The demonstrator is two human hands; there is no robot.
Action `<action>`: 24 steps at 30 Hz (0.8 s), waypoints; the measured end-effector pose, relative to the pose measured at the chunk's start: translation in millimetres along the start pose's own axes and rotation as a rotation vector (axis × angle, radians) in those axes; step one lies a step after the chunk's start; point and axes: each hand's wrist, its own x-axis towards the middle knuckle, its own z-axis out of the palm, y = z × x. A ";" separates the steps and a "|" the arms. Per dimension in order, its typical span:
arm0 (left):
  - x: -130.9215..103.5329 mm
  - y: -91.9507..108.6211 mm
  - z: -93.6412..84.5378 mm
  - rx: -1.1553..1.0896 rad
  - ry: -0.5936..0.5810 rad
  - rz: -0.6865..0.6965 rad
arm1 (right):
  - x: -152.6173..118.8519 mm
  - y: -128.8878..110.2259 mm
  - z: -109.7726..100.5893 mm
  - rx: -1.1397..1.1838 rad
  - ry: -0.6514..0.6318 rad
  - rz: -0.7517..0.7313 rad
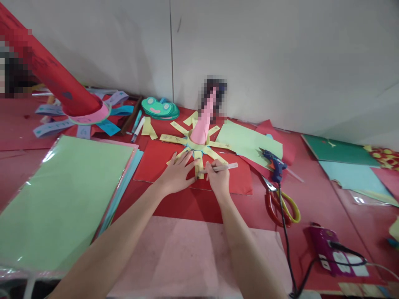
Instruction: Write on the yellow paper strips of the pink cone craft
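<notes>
A pink paper cone (204,124) stands within a ring of yellow paper strips (176,138) that spread outward over a red sheet (149,160). Small marks show on several strips. My left hand (178,174) lies with fingers spread over the strips at the lower left, its thumb near the end of the front strip (198,157). In my right hand (218,176) is a pale pen (229,166), gripped near its tip, which meets that same front strip.
Right of the hands are a blue glue gun (276,166), scissors (272,207) and a purple box (327,249) with cables. Green sheets (68,199) lie left. Behind them a red tube (59,79) rises from a ring of strips. Green frog cutouts (160,109) sit near the wall.
</notes>
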 end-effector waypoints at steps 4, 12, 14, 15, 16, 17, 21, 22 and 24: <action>0.1 -1.2 2.4 -0.008 0.021 0.005 | 1.5 5.6 -0.6 -0.005 0.016 -0.015; 0.1 -0.3 1.3 -0.033 0.017 -0.004 | 4.0 11.8 0.2 0.002 0.032 -0.003; 0.1 -0.4 1.2 -0.037 0.020 -0.003 | 3.8 12.1 0.4 0.009 0.030 -0.006; 0.2 -0.5 1.2 -0.035 0.022 -0.001 | 3.7 12.1 0.5 0.011 0.031 -0.008; 0.2 -0.5 1.3 -0.030 0.023 0.000 | 3.6 12.0 0.4 0.011 0.034 -0.009; 0.2 -0.5 1.4 -0.023 0.020 0.000 | 3.5 11.7 0.3 0.009 0.037 -0.009; 0.4 -0.5 1.6 -0.008 0.009 -0.001 | 3.3 10.2 -0.2 -0.006 0.037 -0.006; 0.3 -0.7 1.8 -0.010 0.011 -0.001 | 3.4 10.0 -0.2 -0.009 0.034 -0.006; 0.2 -1.0 2.3 -0.014 0.020 0.002 | 3.6 10.0 -0.1 -0.009 0.030 -0.008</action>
